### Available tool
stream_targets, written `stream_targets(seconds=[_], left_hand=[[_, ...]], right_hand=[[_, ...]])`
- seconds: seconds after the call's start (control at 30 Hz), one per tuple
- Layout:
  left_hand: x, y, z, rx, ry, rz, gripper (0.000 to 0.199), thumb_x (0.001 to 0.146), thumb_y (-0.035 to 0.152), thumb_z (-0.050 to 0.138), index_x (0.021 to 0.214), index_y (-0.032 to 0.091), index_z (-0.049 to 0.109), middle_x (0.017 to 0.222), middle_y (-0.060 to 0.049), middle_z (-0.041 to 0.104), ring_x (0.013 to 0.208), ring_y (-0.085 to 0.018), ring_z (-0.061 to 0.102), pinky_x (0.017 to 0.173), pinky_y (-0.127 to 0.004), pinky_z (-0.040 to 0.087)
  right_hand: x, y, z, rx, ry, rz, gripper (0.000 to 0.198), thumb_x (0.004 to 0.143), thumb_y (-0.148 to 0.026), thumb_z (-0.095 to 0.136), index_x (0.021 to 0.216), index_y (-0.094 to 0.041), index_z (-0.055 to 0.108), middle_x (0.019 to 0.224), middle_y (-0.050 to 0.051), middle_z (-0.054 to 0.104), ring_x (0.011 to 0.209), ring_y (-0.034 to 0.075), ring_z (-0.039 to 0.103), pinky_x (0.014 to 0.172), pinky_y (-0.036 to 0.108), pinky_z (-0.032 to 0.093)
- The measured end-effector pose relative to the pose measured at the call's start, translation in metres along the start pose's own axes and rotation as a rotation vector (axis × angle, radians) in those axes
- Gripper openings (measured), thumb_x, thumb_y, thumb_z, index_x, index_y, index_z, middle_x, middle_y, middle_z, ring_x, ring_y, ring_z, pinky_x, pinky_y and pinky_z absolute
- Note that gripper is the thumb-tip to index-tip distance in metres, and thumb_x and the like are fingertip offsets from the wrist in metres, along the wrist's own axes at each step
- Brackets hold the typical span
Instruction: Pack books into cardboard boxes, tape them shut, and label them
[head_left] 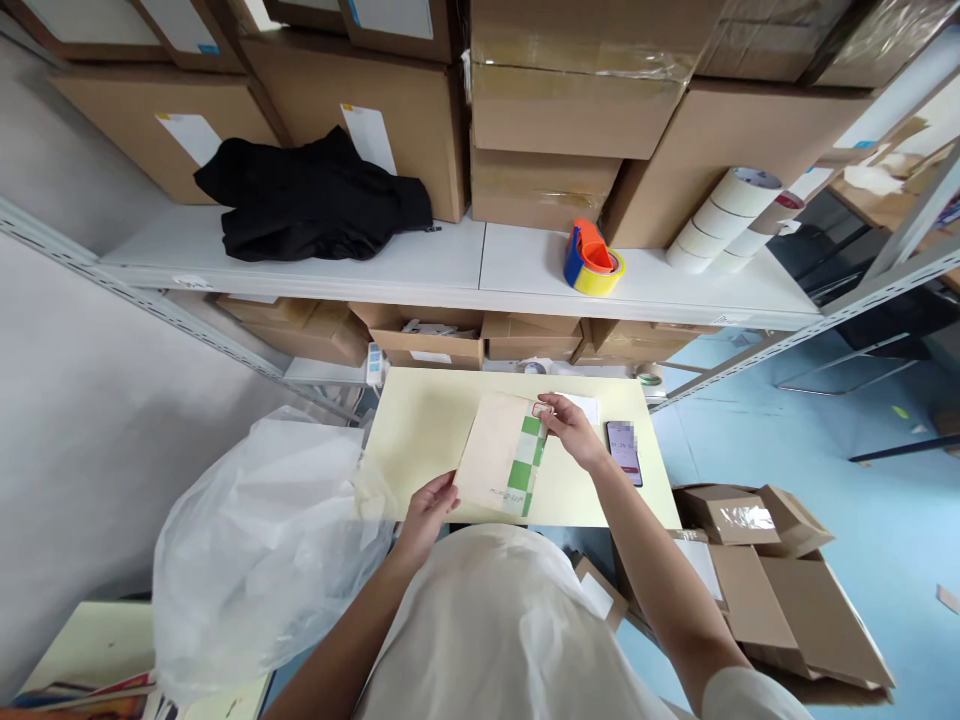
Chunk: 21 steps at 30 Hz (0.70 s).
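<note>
A thin cream booklet [491, 450] with a strip of green and white checks down its right side is held over the pale yellow table [401, 425]. My left hand [431, 505] grips its lower left edge, fingers closed on it. At the upper right corner, next to a small red-outlined mark, my right hand [571, 430] pinches the booklet. A white sheet of paper [585, 408] lies on the table behind my right hand, partly covered. To the right of that hand rests a phone [624, 452] with its screen lit.
A large translucent plastic bag [255, 550] bulges at the table's left. Opened cardboard boxes [780, 590] are piled on the floor at right. Across the shelf [457, 260] are black cloth [315, 200], an orange-and-blue tape dispenser [592, 258] and stacked tape rolls [720, 220], with cartons behind.
</note>
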<state>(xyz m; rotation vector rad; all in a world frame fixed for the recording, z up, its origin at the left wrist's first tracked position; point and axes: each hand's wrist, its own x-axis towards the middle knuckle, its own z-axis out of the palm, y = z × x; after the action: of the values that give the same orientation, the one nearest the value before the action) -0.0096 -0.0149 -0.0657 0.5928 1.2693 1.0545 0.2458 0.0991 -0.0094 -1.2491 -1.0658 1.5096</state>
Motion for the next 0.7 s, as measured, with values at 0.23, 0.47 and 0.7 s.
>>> stream_targets(seconds=[0.23, 0.47, 0.7], left_hand=[[0.001, 0.002, 0.001, -0.149, -0.010, -0.057, 0.049, 0.060, 0.042, 0.080, 0.102, 0.019, 0.069, 0.087, -0.004, 0.069, 0.076, -0.014, 0.063, 0.083, -0.030, 0.048], [0.004, 0.011, 0.009, -0.308, 0.009, -0.139, 0.043, 0.058, 0.037, 0.082, 0.090, 0.020, 0.059, 0.075, 0.001, 0.065, 0.069, -0.012, 0.063, 0.080, -0.031, 0.048], [0.008, 0.015, 0.014, -0.210, -0.172, -0.303, 0.040, 0.065, 0.043, 0.075, 0.094, 0.020, 0.060, 0.087, -0.006, 0.070, 0.085, -0.022, 0.067, 0.075, -0.032, 0.047]], right_hand=[[0.007, -0.004, -0.017, -0.138, -0.188, -0.094, 0.054, 0.072, -0.019, 0.054, 0.127, -0.025, 0.053, 0.102, 0.003, 0.065, 0.078, 0.014, 0.061, 0.075, 0.036, 0.054], [0.011, -0.049, -0.019, -0.798, -0.401, -0.591, 0.054, 0.084, -0.013, 0.048, 0.135, -0.027, 0.043, 0.113, 0.009, 0.059, 0.096, 0.020, 0.057, 0.085, 0.041, 0.049], [0.015, -0.105, 0.004, -0.945, -0.562, -0.757, 0.023, 0.089, -0.037, 0.053, 0.105, -0.023, 0.062, 0.114, 0.011, 0.054, 0.106, 0.023, 0.052, 0.091, 0.039, 0.044]])
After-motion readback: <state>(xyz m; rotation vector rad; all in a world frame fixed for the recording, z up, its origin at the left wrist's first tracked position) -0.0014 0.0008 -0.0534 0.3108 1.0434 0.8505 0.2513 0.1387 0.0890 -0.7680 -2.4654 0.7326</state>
